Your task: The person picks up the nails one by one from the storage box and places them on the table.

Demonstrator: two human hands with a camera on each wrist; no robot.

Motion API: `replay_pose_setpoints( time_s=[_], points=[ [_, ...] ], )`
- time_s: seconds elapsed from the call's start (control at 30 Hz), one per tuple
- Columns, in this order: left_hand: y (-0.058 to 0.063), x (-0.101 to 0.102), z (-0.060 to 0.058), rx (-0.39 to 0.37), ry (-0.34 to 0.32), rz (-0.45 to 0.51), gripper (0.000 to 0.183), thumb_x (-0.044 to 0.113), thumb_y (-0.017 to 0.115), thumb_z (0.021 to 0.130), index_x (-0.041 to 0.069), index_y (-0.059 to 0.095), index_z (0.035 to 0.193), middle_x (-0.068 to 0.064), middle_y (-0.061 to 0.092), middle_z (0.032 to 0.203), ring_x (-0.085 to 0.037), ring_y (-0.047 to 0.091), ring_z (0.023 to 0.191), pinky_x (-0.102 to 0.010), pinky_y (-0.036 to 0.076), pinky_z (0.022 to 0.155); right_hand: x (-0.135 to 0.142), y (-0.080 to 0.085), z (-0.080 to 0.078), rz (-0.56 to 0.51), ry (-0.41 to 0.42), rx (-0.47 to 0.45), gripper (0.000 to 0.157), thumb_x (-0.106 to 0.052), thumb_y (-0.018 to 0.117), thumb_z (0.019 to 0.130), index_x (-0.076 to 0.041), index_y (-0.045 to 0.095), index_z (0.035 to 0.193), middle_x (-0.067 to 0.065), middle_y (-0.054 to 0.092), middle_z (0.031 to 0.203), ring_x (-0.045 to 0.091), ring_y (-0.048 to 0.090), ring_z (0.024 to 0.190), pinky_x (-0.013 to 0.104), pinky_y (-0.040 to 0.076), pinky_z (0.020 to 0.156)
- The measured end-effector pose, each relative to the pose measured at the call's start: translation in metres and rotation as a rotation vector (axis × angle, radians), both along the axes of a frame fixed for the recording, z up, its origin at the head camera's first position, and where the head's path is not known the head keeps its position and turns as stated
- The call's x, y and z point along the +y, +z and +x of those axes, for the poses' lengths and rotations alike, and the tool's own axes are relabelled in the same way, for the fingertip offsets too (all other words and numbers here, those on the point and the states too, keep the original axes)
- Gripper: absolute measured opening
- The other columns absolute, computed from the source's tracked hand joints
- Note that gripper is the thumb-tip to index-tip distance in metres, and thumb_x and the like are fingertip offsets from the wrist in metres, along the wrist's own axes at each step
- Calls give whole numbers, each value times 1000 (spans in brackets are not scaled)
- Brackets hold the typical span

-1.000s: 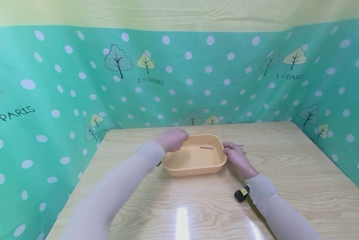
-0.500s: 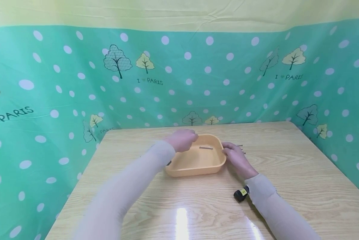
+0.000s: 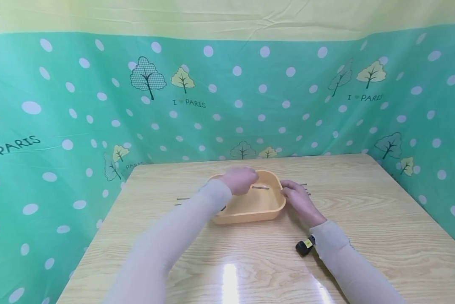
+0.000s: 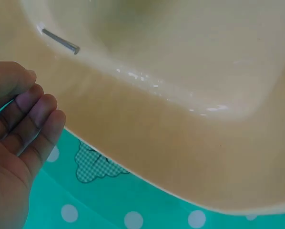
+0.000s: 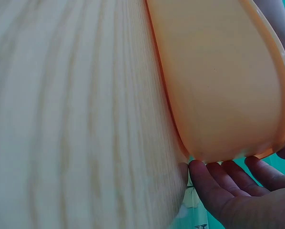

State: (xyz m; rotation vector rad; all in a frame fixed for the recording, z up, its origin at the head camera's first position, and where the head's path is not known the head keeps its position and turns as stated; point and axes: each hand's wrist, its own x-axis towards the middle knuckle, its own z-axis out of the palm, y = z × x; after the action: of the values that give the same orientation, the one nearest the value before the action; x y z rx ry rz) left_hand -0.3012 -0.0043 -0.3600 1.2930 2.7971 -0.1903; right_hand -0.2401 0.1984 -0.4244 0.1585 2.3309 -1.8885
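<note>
A peach-orange plastic tray (image 3: 246,217) stands mid-table, with a grey nail (image 3: 260,187) lying inside near its far wall. Over the tray's far left part reaches my left hand (image 3: 241,180). In the left wrist view, the fingers of that hand (image 4: 23,114) are loosely bent beside the tray wall, nothing visible in them; the same nail (image 4: 60,41) lies a little beyond the fingertips. My right hand (image 3: 298,200) holds the tray's right end. The right wrist view shows its fingertips (image 5: 227,167) against the outer wall, thumb at the rim.
Left of the tray, two thin nails (image 3: 182,198) lie on the wooden table (image 3: 265,257), partly behind the left sleeve. Several more nails (image 3: 306,193) lie just past the right hand. A polka-dot curtain (image 3: 227,105) encloses the back and sides.
My left hand has moved right, from the tray's left rim to over its inside, nearer the nail. Nails on the table at left have come into sight. The right hand stays on the tray.
</note>
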Motion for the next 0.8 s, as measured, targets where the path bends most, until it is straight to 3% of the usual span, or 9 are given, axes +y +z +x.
replay_pose_setpoints(
  time_s=[0.2,0.37,0.7,0.73,0.8],
  points=[
    [-5,3,-4,3,-16,-2,27,-3,55,78,16,62,96,7,55,86,-9,50,74,-19,45,67,-1,2,1,0,7,4,44,-17,41,86,-8,44,129,8,41,133,24,46,116,38,40,97],
    [-12,6,-8,-35,9,35,25,0,58,77,18,61,94,8,56,87,-9,50,76,-19,45,68,-1,3,1,-7,24,15,44,-17,39,86,-7,43,129,9,43,130,24,49,113,37,43,94],
    [-23,19,-8,-4,9,22,25,1,55,81,18,62,98,5,60,91,-11,54,83,-25,47,79,-1,1,0,-17,24,24,43,-17,40,87,-7,44,128,9,44,129,24,49,113,38,42,95],
    [-24,20,-8,-15,20,34,23,4,53,83,18,62,99,5,60,92,-11,54,83,-25,47,80,-2,1,0,-15,25,25,43,-16,40,87,-7,44,128,9,45,129,24,49,113,39,41,96],
    [-26,20,-7,-123,104,121,19,13,47,88,19,61,100,5,61,92,-10,54,81,-25,46,78,-2,1,0,-10,30,33,43,-16,39,87,-6,44,129,9,45,129,25,48,113,39,41,96]
  ],
)
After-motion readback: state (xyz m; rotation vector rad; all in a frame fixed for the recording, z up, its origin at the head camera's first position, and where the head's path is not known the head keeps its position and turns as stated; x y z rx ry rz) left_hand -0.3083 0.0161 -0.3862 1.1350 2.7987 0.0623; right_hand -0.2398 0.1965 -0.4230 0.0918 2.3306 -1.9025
